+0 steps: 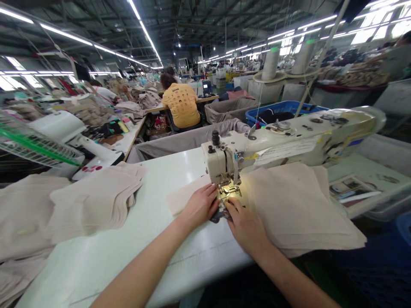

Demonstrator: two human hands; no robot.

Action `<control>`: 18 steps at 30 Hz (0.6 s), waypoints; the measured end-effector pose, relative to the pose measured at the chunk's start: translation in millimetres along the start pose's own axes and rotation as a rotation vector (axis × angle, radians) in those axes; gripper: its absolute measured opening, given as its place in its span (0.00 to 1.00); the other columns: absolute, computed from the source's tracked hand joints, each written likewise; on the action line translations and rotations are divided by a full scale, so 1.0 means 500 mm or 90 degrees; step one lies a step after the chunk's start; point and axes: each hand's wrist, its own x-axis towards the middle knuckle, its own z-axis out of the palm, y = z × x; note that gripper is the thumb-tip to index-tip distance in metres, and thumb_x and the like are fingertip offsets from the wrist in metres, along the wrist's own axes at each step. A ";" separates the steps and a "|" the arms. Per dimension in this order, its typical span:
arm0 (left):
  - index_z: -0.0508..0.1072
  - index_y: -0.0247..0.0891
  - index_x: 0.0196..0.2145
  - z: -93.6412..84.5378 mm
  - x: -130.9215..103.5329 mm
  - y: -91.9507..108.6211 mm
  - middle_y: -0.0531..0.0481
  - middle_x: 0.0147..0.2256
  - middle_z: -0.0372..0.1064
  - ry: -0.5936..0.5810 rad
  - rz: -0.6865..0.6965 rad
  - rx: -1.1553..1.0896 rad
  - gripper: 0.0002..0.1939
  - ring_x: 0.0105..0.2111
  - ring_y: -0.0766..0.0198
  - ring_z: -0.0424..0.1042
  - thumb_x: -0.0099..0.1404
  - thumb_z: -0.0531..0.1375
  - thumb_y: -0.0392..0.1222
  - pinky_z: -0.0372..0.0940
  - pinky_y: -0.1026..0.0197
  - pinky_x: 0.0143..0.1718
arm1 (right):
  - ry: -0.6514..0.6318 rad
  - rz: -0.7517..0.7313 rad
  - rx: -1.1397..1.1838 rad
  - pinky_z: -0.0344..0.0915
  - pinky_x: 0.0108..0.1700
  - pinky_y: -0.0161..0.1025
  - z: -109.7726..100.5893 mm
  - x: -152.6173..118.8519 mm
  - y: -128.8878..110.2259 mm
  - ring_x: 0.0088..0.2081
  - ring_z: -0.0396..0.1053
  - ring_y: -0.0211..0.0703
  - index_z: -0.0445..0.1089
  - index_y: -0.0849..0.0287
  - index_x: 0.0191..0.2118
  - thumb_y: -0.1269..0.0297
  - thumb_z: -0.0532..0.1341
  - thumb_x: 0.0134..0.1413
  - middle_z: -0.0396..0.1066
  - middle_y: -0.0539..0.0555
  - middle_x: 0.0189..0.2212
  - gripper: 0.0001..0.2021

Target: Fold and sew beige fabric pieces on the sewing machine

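A white sewing machine [221, 164] stands on the pale table, its lamp lighting the needle area. Just left of the needle, my left hand [201, 206] rests with bent fingers pressed together over a small beige fabric piece [180, 197]. My right hand [245, 224] is at the front right of the presser foot, its fingertips bent down beside the metal plate; what they may hold is too small to tell. Under the machine arm, to the right of my right hand, lies a stack of beige fabric [298, 205].
More beige fabric stacks [96, 196] lie on the table's left side, near a white and green fan [58, 128]. An open tray of small tools [353, 188] sits at the right. Behind the table are a grey cloth bin [180, 139], a blue basket [253, 115] and a seated person in yellow.
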 end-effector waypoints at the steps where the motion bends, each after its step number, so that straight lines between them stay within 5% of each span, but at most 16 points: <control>1: 0.72 0.34 0.51 0.004 -0.001 -0.001 0.38 0.51 0.73 0.000 -0.006 0.002 0.14 0.54 0.52 0.71 0.73 0.53 0.41 0.69 0.49 0.57 | 0.003 0.000 0.000 0.75 0.41 0.42 0.001 -0.001 0.000 0.44 0.77 0.48 0.68 0.59 0.59 0.67 0.55 0.67 0.66 0.60 0.62 0.18; 6: 0.68 0.34 0.57 0.008 -0.015 0.024 0.37 0.57 0.69 -0.011 -0.076 0.028 0.18 0.59 0.50 0.67 0.73 0.54 0.40 0.67 0.45 0.59 | 0.024 0.004 0.023 0.74 0.40 0.40 0.001 -0.003 0.001 0.43 0.77 0.47 0.69 0.58 0.58 0.69 0.56 0.65 0.67 0.60 0.61 0.17; 10: 0.69 0.35 0.57 -0.039 -0.037 0.057 0.38 0.57 0.69 -0.085 -0.133 0.020 0.17 0.54 0.48 0.70 0.73 0.53 0.40 0.69 0.44 0.54 | 0.074 0.022 0.091 0.74 0.41 0.40 0.002 -0.004 0.008 0.46 0.76 0.48 0.70 0.58 0.55 0.73 0.56 0.62 0.70 0.59 0.57 0.17; 14: 0.72 0.40 0.53 -0.087 -0.060 0.051 0.44 0.51 0.74 -0.137 -0.109 -0.071 0.17 0.50 0.57 0.72 0.71 0.50 0.32 0.69 0.54 0.53 | 0.176 0.005 0.208 0.74 0.46 0.43 0.006 -0.009 0.022 0.51 0.74 0.49 0.70 0.59 0.53 0.77 0.54 0.57 0.72 0.59 0.54 0.20; 18: 0.74 0.34 0.48 -0.104 -0.076 0.046 0.36 0.47 0.71 -0.229 -0.293 0.133 0.14 0.46 0.47 0.74 0.72 0.52 0.41 0.72 0.50 0.41 | 0.263 -0.012 0.301 0.71 0.52 0.47 0.005 -0.024 0.039 0.53 0.71 0.49 0.69 0.59 0.54 0.76 0.51 0.59 0.72 0.60 0.53 0.20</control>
